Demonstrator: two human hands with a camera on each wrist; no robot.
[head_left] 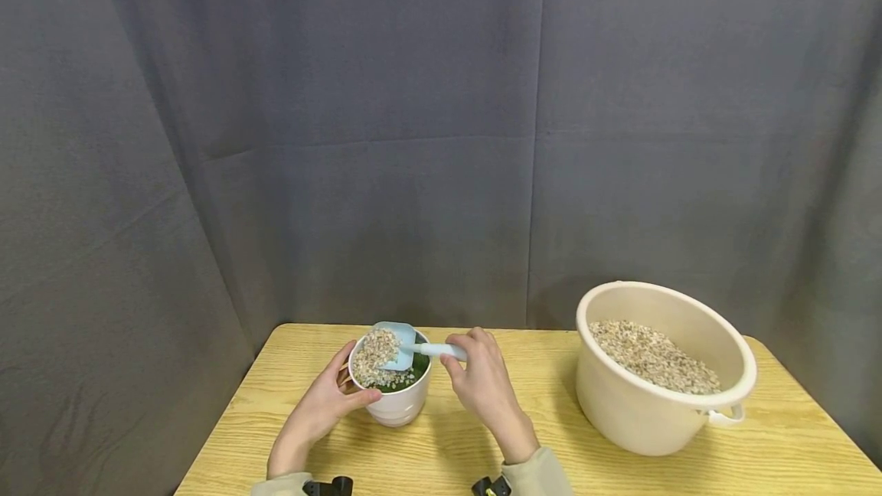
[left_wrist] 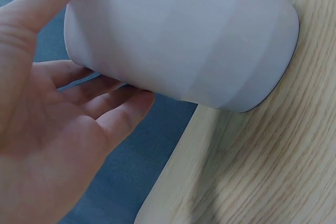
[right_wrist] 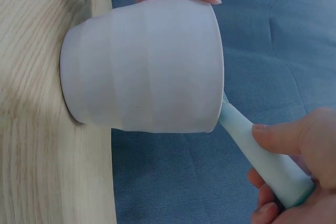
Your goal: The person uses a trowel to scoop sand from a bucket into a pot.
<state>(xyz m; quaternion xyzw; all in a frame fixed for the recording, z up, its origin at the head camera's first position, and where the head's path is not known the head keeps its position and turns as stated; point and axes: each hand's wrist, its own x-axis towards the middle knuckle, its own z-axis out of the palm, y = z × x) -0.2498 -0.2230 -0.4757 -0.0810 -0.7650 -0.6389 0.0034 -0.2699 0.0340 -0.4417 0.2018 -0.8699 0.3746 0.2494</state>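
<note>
A white flower pot (head_left: pixel 402 406) stands on the table, with green material (head_left: pixel 417 370) and pale gravel (head_left: pixel 375 350) showing inside its rim. My left hand (head_left: pixel 322 406) holds the pot from the left, thumb at the near rim and fingers round the far side. In my right hand (head_left: pixel 485 379) is the handle of a light blue scoop (head_left: pixel 441 350), gripped between thumb and curled fingers. The scoop's blade tilts over the pot's opening, gravel spread at its left edge. From the right wrist view, the scoop handle (right_wrist: pixel 265 156) slants down from the pot's rim.
A large cream bucket (head_left: pixel 637 412) with a side handle stands at the right of the wooden table (head_left: pixel 510 404), partly filled with similar gravel (head_left: pixel 654 358). Grey curtains (head_left: pixel 413 136) hang behind the table and at both sides.
</note>
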